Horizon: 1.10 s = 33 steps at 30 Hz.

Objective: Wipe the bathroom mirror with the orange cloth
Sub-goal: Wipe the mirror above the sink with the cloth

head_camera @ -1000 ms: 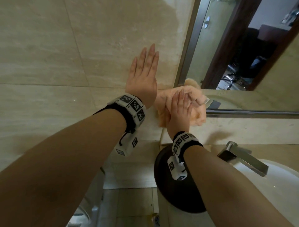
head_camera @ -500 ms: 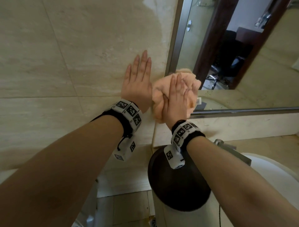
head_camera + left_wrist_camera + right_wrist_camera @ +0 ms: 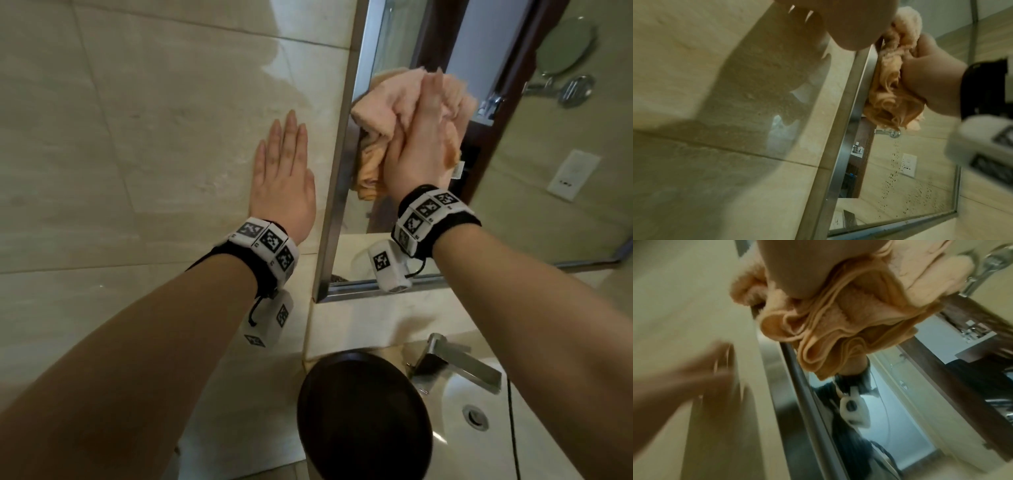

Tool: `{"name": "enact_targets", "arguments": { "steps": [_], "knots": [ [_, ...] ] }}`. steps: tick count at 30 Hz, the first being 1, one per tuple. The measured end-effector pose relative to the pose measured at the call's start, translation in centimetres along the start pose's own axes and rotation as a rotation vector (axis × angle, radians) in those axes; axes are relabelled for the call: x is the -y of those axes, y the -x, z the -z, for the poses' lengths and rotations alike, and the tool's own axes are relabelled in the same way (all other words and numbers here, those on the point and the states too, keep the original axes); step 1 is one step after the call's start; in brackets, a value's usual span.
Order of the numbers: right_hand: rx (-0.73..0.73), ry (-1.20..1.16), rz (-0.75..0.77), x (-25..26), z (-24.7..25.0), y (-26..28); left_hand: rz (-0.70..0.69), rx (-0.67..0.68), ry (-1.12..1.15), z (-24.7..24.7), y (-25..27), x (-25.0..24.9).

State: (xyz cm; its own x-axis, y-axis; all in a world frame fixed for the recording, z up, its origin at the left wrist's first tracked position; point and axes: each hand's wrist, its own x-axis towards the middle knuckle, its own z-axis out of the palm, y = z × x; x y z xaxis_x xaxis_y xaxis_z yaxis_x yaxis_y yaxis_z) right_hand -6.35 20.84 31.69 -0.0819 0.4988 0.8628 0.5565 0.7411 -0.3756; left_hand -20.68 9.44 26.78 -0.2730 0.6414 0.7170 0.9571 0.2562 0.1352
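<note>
The bunched orange cloth (image 3: 380, 113) lies against the mirror (image 3: 548, 171) just inside its steel frame (image 3: 337, 178). My right hand (image 3: 423, 130) presses flat on the cloth with straight fingers; its folds (image 3: 838, 331) hang below the palm in the right wrist view. My left hand (image 3: 282, 171) lies flat and open on the beige wall tile (image 3: 137, 137), left of the frame, holding nothing. From the left wrist, the cloth (image 3: 894, 91) and the right hand (image 3: 931, 78) show beside the frame (image 3: 844, 129), with dark droplets low on the glass (image 3: 920, 186).
Below the mirror sit a chrome tap (image 3: 455, 363) and a white basin (image 3: 479, 421). A dark round object (image 3: 363, 418) stands at the counter's left end. The mirror reflects a doorway and a round wall mirror.
My right hand has slid the cloth up the mirror from its lower left corner. The left hand has stayed flat on the wall.
</note>
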Motion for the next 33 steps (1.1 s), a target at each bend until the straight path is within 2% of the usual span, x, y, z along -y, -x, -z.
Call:
{"name": "enact_targets", "arguments": {
  "steps": [3,6,11,16,22,26,30,33],
  "knots": [
    [-0.023,0.057,0.006,0.7,0.1,-0.9,0.0,-0.024,-0.017,0.0,-0.9,-0.9],
    [-0.005,0.079,0.057,0.4,-1.5,1.1,0.019,-0.034,-0.029,-0.2,-1.3,-2.2],
    [0.089,0.292,0.104,-2.5,-4.2,5.2,0.093,-0.003,-0.092,-1.0,-0.8,-4.4],
    [0.217,0.252,0.258,-5.8,-5.8,9.8,0.17,0.083,-0.228,-1.9,0.7,-5.1],
    [0.209,0.32,0.435,-8.5,-6.4,13.3,0.193,0.184,-0.329,-2.0,2.8,-5.7],
    [0.304,0.357,0.542,-9.9,-5.9,14.6,0.191,0.166,-0.337,-2.0,3.0,-5.8],
    [0.382,0.435,0.802,-11.6,-4.5,14.9,0.166,0.108,-0.303,-2.7,2.8,-5.9],
    [0.417,0.489,0.917,-11.8,-3.6,13.6,0.142,0.106,-0.314,-3.1,2.4,-5.8]
  ]
}}
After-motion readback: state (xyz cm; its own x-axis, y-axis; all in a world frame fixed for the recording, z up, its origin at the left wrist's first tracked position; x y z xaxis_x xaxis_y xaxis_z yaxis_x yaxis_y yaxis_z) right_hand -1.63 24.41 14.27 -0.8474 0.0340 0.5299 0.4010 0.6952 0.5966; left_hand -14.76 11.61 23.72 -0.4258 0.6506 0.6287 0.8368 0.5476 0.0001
